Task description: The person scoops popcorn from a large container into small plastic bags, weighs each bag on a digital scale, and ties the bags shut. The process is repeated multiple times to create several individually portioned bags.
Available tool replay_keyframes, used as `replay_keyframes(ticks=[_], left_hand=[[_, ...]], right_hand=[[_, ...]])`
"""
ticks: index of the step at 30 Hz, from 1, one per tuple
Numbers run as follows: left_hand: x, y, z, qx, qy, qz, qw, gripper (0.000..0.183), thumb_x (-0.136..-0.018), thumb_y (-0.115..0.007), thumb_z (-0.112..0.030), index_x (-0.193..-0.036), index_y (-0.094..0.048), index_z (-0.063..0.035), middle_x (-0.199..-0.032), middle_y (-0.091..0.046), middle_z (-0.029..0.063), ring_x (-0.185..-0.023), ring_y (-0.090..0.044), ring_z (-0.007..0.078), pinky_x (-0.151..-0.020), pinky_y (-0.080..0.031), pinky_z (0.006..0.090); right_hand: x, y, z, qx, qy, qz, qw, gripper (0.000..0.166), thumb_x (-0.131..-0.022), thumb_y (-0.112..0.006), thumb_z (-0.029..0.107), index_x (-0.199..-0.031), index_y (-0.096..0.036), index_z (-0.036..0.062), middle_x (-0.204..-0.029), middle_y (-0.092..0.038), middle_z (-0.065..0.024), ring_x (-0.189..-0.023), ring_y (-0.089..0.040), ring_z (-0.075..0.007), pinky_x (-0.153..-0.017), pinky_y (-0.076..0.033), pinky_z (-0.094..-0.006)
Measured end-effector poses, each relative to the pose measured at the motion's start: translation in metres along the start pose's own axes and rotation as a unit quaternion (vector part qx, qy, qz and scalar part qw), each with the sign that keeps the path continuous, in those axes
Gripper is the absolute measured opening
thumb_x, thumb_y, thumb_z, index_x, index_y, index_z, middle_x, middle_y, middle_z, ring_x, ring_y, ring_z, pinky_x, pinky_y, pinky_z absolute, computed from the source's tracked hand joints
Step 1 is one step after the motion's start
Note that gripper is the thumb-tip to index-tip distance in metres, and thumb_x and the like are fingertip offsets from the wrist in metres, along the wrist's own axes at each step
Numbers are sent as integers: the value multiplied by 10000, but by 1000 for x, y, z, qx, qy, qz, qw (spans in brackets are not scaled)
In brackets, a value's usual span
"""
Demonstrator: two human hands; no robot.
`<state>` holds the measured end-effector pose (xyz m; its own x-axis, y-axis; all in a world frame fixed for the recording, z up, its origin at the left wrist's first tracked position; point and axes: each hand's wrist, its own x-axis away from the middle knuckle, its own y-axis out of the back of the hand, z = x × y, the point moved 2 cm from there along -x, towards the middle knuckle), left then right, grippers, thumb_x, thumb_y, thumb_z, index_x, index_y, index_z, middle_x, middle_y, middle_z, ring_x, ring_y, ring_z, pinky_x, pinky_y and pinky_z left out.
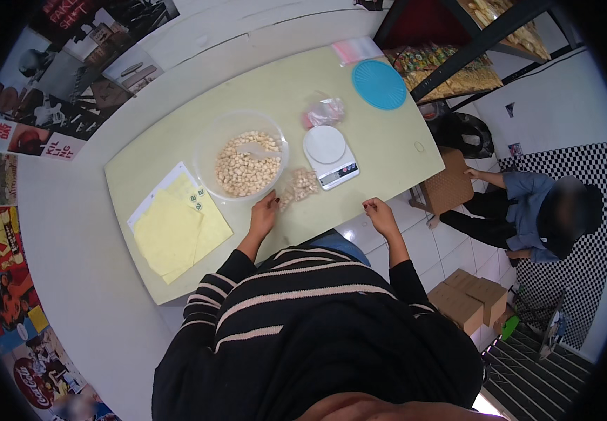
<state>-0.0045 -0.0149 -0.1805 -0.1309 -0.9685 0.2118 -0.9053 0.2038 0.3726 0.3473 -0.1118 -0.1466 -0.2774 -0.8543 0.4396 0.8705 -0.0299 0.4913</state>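
My left hand (264, 214) rests at the near side of a clear plastic tub (204, 158). Its fingertips are beside a small clear bag of pale snack pieces (303, 184); whether they grip the bag's end, I cannot tell. Inside the tub lie many pale, chunky snack pieces (240, 171), with a translucent scoop (258, 151) on top. Over the table's front edge, my right hand (380, 214) has its fingers curled together, with nothing visible in them. Between and beyond my hands stands a white digital kitchen scale (331, 157), its round platform bare.
Yellow sheets (172, 226) lie on the left of the table (387, 158). Behind the scale are crumpled plastic bags (324, 110), a blue lid (379, 84) and more flat bags (357, 50). To the right, a person (532, 210) touches a brown stool (446, 181) near cardboard boxes (469, 300).
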Motion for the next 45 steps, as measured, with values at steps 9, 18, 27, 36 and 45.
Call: replay_keyframes(ticks=[9,18,27,36,45], left_hand=[[35,11,-3,-178,-115,7,977,478,-807,-690,-71,-1270,-586,-15,-1336,-510,234,-1204,-477,422,-1048,-396,452],[38,-15,-8,-185,-123,32,974,571,-820,-694,-86,-1343,-501,36,-1375,-462,243,-1226,-440,422,-1065,-373,448],[53,-14,6,-187,-144,27,971,707,-808,-684,-85,-1423,-372,72,-1467,-380,269,-1324,-379,429,-1125,-315,446],[61,-29,-4,-219,-118,-14,968,784,-770,-725,-115,-1430,-347,75,-1476,-366,277,-1345,-364,437,-1129,-311,440],[56,-81,-19,-308,48,-59,948,1076,-757,-778,-368,-1529,-132,12,-1605,-143,201,-1488,-92,404,-1119,-127,672]], right_hand=[[43,-3,-41,95,-20,-54,994,167,-908,-596,134,-968,-668,-3,-945,-702,-167,-884,-686,-286,-805,-526,-361],[98,-35,-161,173,-101,-32,979,160,-913,-620,158,-976,-684,26,-905,-721,-137,-869,-699,-260,-801,-536,-355],[122,-2,-220,199,-123,-80,969,162,-888,-625,170,-947,-689,34,-858,-719,-143,-818,-700,-260,-746,-544,-366],[50,16,-271,139,-156,-44,977,183,-864,-618,193,-917,-719,49,-928,-719,-182,-917,-685,-350,-835,-528,-426],[-9,53,-268,205,-88,15,975,190,-847,-605,180,-924,-709,41,-954,-702,-204,-946,-664,-383,-857,-522,-441]])
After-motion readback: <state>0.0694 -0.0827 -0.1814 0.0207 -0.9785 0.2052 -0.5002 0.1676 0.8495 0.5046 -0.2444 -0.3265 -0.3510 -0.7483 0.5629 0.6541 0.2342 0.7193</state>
